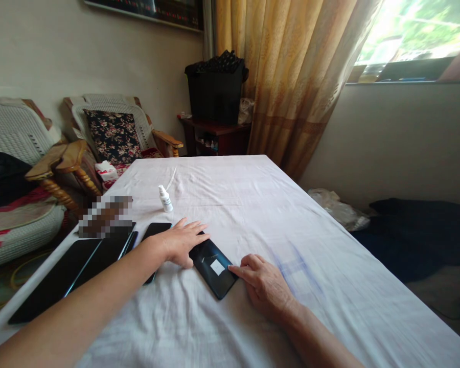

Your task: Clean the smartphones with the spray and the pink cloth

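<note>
A black phone (213, 266) lies face up on the white tablecloth (253, 204), with a small white square (217, 267) on its screen. My left hand (184, 241) rests flat on the phone's far end, fingers stretched out. My right hand (262, 283) is curled, its index finger touching the phone's right edge beside the white square. A second black phone (156, 231) lies partly under my left wrist.
Two dark tablets (72, 271) lie at the table's left edge beside a blurred patch (105, 216). A small white bottle (165, 198) stands farther back. Wooden armchairs (111, 133) stand to the left, a dark bin (216, 89) on a cabinet behind, curtains (295, 76) and a window to the right.
</note>
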Demonstrator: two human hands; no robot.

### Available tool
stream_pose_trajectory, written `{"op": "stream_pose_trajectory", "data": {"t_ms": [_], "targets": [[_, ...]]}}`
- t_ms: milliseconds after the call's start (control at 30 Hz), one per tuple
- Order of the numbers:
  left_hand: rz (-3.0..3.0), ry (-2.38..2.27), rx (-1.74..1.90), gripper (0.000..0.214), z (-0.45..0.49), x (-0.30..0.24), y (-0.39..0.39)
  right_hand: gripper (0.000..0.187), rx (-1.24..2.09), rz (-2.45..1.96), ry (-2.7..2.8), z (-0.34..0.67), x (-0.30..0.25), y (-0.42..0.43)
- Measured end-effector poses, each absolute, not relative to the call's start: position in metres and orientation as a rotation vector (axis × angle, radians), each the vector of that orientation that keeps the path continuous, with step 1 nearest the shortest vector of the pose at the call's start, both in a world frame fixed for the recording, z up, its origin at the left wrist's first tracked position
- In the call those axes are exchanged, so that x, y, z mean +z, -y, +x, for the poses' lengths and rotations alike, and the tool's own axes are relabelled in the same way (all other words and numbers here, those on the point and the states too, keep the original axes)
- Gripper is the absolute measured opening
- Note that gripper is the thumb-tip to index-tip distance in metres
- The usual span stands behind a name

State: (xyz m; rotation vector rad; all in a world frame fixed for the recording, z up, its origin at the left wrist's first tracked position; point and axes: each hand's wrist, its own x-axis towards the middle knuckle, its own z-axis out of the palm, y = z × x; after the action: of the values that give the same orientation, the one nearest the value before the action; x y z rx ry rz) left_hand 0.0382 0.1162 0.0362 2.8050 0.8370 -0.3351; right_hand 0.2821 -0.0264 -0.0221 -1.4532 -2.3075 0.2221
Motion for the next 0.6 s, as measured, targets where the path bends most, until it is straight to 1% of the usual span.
{"op": "stream_pose_trajectory", "data": {"t_ms": [133,300,500,600], "targets": [[2.770,-0.889,-0.365,0.077,0.033,0.043,-0.112,0.046,0.243,-1.457,2.349,0.278,-0.017,0.030],[2.734,-0.925,-0.213,0.070,0.022,0.036,-0.104,0.046,0.310,-1.440,2.417,0.273,-0.011,0.036],[2.738,-0.988,-0.111,0.073,0.009,0.024,-0.094,0.045,0.311,-1.459,2.442,0.269,-0.006,0.036],[2.749,-1.037,-0.090,0.075,0.007,0.020,-0.087,0.047,0.288,-1.559,2.388,0.267,-0.006,0.034]]}}
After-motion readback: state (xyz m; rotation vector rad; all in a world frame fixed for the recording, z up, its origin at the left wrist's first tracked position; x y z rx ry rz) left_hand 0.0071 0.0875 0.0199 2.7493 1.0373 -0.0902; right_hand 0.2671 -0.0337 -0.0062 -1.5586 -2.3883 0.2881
